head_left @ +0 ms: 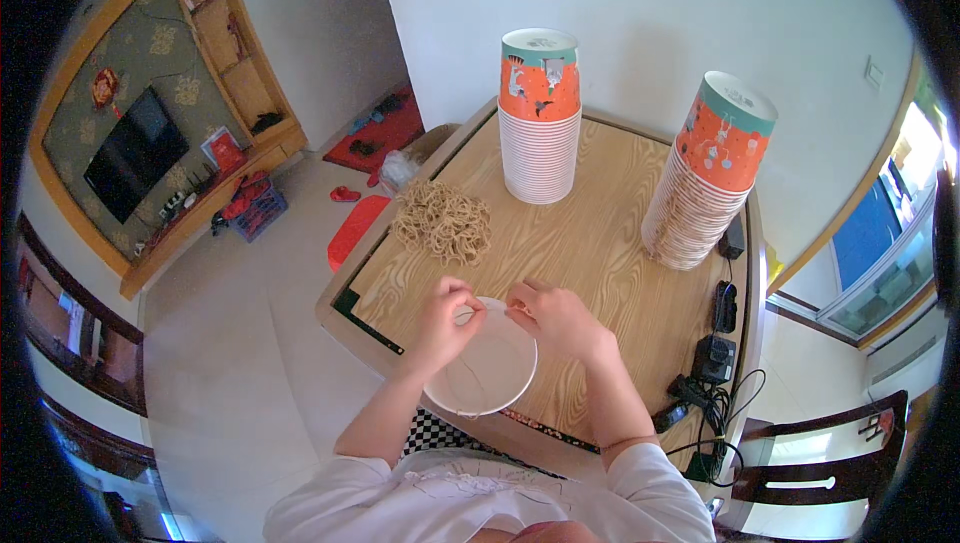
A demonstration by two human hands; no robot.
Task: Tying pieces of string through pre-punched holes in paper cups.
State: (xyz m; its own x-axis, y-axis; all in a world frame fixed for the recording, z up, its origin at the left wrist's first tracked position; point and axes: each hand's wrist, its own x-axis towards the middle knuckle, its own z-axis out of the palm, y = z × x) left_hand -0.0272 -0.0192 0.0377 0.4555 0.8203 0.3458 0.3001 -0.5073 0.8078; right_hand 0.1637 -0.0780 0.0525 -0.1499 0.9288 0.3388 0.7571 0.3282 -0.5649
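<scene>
A white-lined paper bucket sits at the table's near edge, its open mouth toward me. My left hand is closed at the far left of its rim, pinching a thin tan cord that hangs across the mouth. On the far right of the rim my right hand is closed, fingertips pressed against the edge; whether they also hold cord is hidden. Just beyond my left hand lies a tangled heap of tan cords.
An upside-down stack of orange and green paper buckets stands at the back. Another stack, with cords along its side, is at the right. Black adapters and cables line the right edge. A dark wooden chair stands beside the table.
</scene>
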